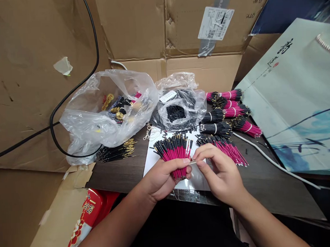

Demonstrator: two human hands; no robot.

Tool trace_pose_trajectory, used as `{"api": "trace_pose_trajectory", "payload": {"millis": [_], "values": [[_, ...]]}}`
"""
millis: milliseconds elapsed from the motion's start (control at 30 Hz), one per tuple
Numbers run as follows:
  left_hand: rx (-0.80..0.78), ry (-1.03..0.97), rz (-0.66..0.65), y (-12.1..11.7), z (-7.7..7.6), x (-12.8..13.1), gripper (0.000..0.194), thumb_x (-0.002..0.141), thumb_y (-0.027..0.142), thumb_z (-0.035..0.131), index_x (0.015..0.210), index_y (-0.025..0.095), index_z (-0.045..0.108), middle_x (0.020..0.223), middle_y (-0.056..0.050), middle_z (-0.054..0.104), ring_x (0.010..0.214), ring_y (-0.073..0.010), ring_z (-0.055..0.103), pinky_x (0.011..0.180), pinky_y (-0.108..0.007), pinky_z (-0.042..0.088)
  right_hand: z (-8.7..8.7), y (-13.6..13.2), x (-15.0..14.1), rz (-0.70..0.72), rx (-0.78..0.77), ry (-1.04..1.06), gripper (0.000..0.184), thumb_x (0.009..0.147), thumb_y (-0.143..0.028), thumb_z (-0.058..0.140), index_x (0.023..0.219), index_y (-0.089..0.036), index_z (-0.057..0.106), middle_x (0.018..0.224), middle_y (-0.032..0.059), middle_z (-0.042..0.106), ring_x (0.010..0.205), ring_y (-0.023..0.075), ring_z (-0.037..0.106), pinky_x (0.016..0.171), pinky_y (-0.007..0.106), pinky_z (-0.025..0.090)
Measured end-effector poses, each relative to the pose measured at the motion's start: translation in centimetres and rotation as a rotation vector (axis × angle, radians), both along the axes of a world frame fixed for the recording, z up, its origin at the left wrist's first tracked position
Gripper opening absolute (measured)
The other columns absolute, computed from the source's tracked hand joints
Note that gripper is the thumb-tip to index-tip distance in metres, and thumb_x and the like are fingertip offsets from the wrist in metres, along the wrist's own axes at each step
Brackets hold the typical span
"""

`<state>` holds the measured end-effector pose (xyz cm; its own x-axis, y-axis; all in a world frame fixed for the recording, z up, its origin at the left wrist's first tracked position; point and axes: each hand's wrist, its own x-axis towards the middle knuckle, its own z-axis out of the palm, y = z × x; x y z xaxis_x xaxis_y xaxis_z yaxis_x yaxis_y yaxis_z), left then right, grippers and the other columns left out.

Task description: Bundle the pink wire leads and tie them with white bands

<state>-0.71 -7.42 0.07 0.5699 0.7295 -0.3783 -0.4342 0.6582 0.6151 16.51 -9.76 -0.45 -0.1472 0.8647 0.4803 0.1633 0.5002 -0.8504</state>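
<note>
My left hand [167, 175] is wrapped around a fanned bundle of thin pink sticks with black upper ends [173, 149], black ends pointing away from me. Close beside it, my right hand [219, 168] pinches a pale rubber band [193, 162] between thumb and fingertips, stretched out from the bundle's right side. Whether the band goes all the way round is hidden by my left hand. A white sheet [152, 164] lies beneath my hands. Right of the bundle is a loose pile of similar pink-and-black sticks [230, 151].
Banded bundles [233, 110] are stacked at back right. A clear bag of small black pieces [175, 112] and a larger plastic bag [84, 116] stand behind. Black gold-tipped sticks [116, 151] lie left, loose rubber bands [150, 132] nearby. A white cable [274, 160] crosses the right side.
</note>
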Motion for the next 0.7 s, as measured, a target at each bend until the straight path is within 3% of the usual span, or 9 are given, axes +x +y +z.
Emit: {"api": "trace_pose_trajectory", "payload": {"millis": [167,233,300,367,433,500,567,633,700], "values": [[0.047,-0.023,-0.111,0.3,0.0,-0.9,0.023,0.077,0.025,0.075,0.091,0.007,0.073,0.071,-0.005,0.058,0.065,-0.0114,0.054,0.064,-0.024,0.044,-0.5,0.8,1.5,0.272,-0.331,0.367,0.018,0.100,-0.035,0.047,0.087,-0.023,0.044,0.072,-0.0014,0.049,0.072,0.0162,0.052,0.073,0.036,0.050],[0.093,-0.025,-0.154,0.6,0.0,-1.8,0.024,0.077,0.027,0.075,0.093,0.009,0.074,0.069,-0.004,0.057,0.064,-0.0115,0.053,0.064,-0.024,0.044,-0.1,1.4,3.1,0.369,-0.405,0.207,0.026,0.099,-0.041,0.049,0.083,-0.022,0.044,0.068,-0.0033,0.042,0.064,0.0136,0.044,0.062,0.029,0.044],[0.120,0.000,-0.177,1.1,0.0,-2.6,0.024,0.076,0.027,0.076,0.091,0.010,0.074,0.068,-0.004,0.057,0.063,-0.0113,0.053,0.063,-0.024,0.043,0.9,1.8,4.7,0.465,-0.484,-0.176,0.031,0.097,-0.043,0.053,0.076,-0.020,0.049,0.069,-0.0025,0.045,0.062,0.0116,0.041,0.055,0.025,0.037],[0.127,0.045,-0.207,1.6,0.1,-3.3,0.025,0.073,0.028,0.078,0.089,0.010,0.073,0.066,-0.003,0.057,0.062,-0.0112,0.053,0.063,-0.024,0.043,2.4,1.9,5.8,0.512,-0.434,-0.480,0.036,0.095,-0.041,0.059,0.067,-0.019,0.050,0.066,-0.0023,0.046,0.064,0.0117,0.044,0.056,0.025,0.036],[0.121,0.081,-0.242,2.0,0.1,-3.7,0.026,0.071,0.028,0.079,0.087,0.009,0.073,0.064,-0.003,0.056,0.061,-0.0113,0.052,0.062,-0.024,0.044,4.2,1.6,6.2,0.581,-0.326,-0.559,0.040,0.094,-0.035,0.061,0.060,-0.020,0.047,0.058,-0.0037,0.044,0.064,0.0120,0.045,0.061,0.027,0.039],[0.094,0.087,-0.261,2.3,0.0,-3.5,0.024,0.070,0.026,0.080,0.084,0.009,0.073,0.063,-0.003,0.056,0.059,-0.0106,0.051,0.059,-0.023,0.043,5.9,1.1,5.7,0.692,-0.221,-0.455,0.037,0.095,-0.031,0.058,0.061,-0.020,0.050,0.063,-0.0026,0.054,0.069,0.0125,0.051,0.074,0.032,0.047],[0.055,0.082,-0.263,2.2,-0.4,-2.9,0.020,0.071,0.024,0.079,0.082,0.009,0.073,0.062,-0.002,0.055,0.058,-0.0099,0.050,0.058,-0.023,0.043,6.9,0.6,4.8,0.743,-0.133,-0.285,0.031,0.097,-0.033,0.054,0.070,-0.022,0.063,0.089,0.0016,0.071,0.088,0.0162,0.062,0.088,0.039,0.050],[0.035,0.083,-0.253,1.9,-0.9,-2.2,0.017,0.071,0.022,0.079,0.081,0.010,0.073,0.064,-0.003,0.058,0.060,-0.0106,0.052,0.060,-0.024,0.044,7.0,0.3,3.7,0.680,-0.064,-0.123,0.025,0.099,-0.032,0.049,0.096,-0.027,0.073,0.104,0.0026,0.074,0.095,0.0183,0.066,0.094,0.044,0.050],[0.044,0.076,-0.226,1.5,-1.5,-1.5,0.017,0.068,0.020,0.080,0.082,0.012,0.073,0.069,-0.004,0.061,0.063,-0.0117,0.054,0.062,-0.025,0.045,6.4,0.2,2.5,0.517,0.092,-0.060,0.033,0.096,-0.015,0.050,0.118,-0.030,0.069,0.111,0.0031,0.074,0.094,0.0176,0.068,0.091,0.044,0.052]]}}
